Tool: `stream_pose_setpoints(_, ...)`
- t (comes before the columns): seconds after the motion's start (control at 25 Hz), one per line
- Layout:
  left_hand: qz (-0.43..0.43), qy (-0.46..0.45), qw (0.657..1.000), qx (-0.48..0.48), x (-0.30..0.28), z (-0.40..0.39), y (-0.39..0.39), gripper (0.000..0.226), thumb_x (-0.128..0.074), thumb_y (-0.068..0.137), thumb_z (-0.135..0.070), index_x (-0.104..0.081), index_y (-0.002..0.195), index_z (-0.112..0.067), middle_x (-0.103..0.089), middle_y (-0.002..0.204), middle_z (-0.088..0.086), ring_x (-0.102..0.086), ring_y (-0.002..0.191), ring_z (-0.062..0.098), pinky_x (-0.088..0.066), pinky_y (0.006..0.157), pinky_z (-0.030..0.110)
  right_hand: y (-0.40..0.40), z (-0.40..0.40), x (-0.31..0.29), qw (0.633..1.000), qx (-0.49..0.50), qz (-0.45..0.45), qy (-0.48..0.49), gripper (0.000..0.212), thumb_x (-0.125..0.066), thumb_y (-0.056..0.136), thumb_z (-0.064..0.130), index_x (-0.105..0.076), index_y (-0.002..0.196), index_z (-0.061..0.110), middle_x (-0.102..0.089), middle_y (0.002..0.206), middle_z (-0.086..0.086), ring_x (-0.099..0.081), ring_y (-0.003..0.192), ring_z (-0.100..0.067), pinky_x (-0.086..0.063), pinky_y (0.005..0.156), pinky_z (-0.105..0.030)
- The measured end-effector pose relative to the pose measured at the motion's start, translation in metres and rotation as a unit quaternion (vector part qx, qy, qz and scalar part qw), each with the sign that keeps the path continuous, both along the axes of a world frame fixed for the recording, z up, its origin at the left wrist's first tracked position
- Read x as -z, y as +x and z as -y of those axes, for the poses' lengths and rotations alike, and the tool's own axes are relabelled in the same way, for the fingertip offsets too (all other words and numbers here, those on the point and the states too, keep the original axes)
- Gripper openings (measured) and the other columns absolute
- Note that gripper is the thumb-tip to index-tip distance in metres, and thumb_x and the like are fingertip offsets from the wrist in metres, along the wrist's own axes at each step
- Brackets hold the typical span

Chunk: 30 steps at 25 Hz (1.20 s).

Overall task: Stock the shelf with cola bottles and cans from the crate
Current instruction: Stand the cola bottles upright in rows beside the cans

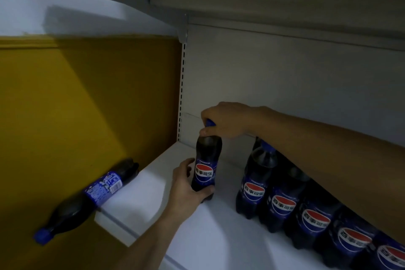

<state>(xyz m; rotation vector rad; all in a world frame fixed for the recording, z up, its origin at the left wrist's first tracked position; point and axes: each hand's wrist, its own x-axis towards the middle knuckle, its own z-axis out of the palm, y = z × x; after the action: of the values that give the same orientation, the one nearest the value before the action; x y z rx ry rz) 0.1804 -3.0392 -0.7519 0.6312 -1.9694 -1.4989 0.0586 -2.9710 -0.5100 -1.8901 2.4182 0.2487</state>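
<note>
Cola bottle [206,166] stands upright near the back left corner of the white shelf [153,195], gripped by both hands. Right hand [223,121] is curled over its blue cap from above; left hand [186,184] wraps round the lower body, thumb under the label. To its right, apart from it, a row of cola bottles [306,210] runs along the shelf beneath the right forearm. Another bottle [87,197] lies tilted off the shelf's left edge against the yellow wall [76,105].

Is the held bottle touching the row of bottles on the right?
No: the held bottle, gripped by the left hand and right hand, stands apart from the row, with bare shelf between.
</note>
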Motion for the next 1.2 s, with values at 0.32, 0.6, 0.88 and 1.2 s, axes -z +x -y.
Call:
stream_pose_setpoints(0.32, -0.012, 0.036, 0.999, 0.029, 0.009, -0.017, -0.071, 0.059, -0.079, 0.08, 0.0, -0.053, 0.124, -0.03, -0.062, 0.12, -0.006, -0.062, 0.105, 0.012, -0.054, 0.083, 0.021, -0.059, -0.016, 0.001, 0.996, 0.073, -0.045, 0.0, 0.041, -0.054, 0.097, 0.054, -0.056, 0.11, 0.015, -0.05, 0.085, 0.006, -0.049, 0.075, -0.012, -0.035, 0.056, -0.026)
stream_pose_setpoints(0.6, -0.106, 0.075, 0.991, -0.014, 0.017, -0.036, -0.125, 0.044, -0.075, 0.083, 0.002, -0.063, 0.119, -0.02, -0.068, 0.114, -0.006, -0.066, 0.099, 0.0, -0.055, 0.081, 0.015, -0.1, -0.027, 0.013, 0.986, 0.134, -0.09, -0.029, 0.042, -0.053, 0.098, 0.053, -0.058, 0.111, 0.014, -0.062, 0.104, -0.007, -0.059, 0.089, -0.022, -0.044, 0.065, -0.033)
stream_pose_setpoints(0.88, -0.099, 0.016, 0.994, -0.033, 0.021, -0.032, -0.133, 0.043, -0.077, 0.082, -0.003, -0.065, 0.115, -0.027, -0.067, 0.111, -0.016, -0.063, 0.098, -0.005, -0.05, 0.078, 0.008, -0.096, -0.014, 0.0, 0.969, 0.191, -0.148, 0.044, 0.037, -0.061, 0.097, 0.046, -0.062, 0.097, 0.009, -0.058, 0.083, -0.003, -0.057, 0.072, -0.018, -0.04, 0.053, -0.028)
stream_pose_setpoints(1.2, -0.077, 0.019, 0.997, 0.023, 0.023, -0.03, -0.127, 0.05, -0.077, 0.087, -0.012, -0.057, 0.13, -0.028, -0.065, 0.122, -0.012, -0.063, 0.111, 0.006, -0.049, 0.086, 0.011, -0.083, -0.029, -0.004, 0.967, 0.217, -0.132, 0.003, 0.044, -0.057, 0.097, 0.05, -0.061, 0.117, 0.011, -0.063, 0.107, -0.007, -0.058, 0.085, -0.02, -0.043, 0.063, -0.03)
